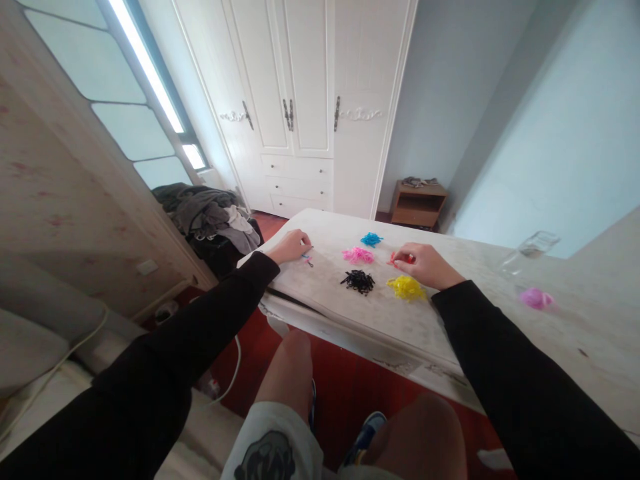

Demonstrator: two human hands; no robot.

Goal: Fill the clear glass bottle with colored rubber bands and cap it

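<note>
Reaching over the pale, worn worktop [345, 310] are two arms in black long sleeves, spread wide apart, the left forearm slanting toward 1 o'clock and the right toward 11. Clock places below are taken from the heap of small bright pink loops [359, 255], with 12 on the far side.

Nearest lie one heap of small yellow loops [407, 288] at 4 and one heap of small black loops [359, 282] at 6. At 3, the right hand [419, 262] is turned inward, palm down, its fingers narrow over one small heap of red-orange pieces [394, 259]; whether they grip any cannot be told.

At 9, one short pink-and-blue strand [308, 260] lies by the left hand [291, 246], its long axis running roughly from 11 to 5, the dark lower end pointing toward 5. That hand rests low, its fingers narrow at the strand's upper end; whether they pinch it is unclear. One heap of small blue loops [371, 239] sits at 1. Five heaps stand here in all, their pieces too tangled to count.

Well apart toward 3 are one purple-pink bundle [536, 298] and, slightly farther, one clear container [531, 251]. Beyond stands one white wardrobe [295, 73] at 11.
</note>
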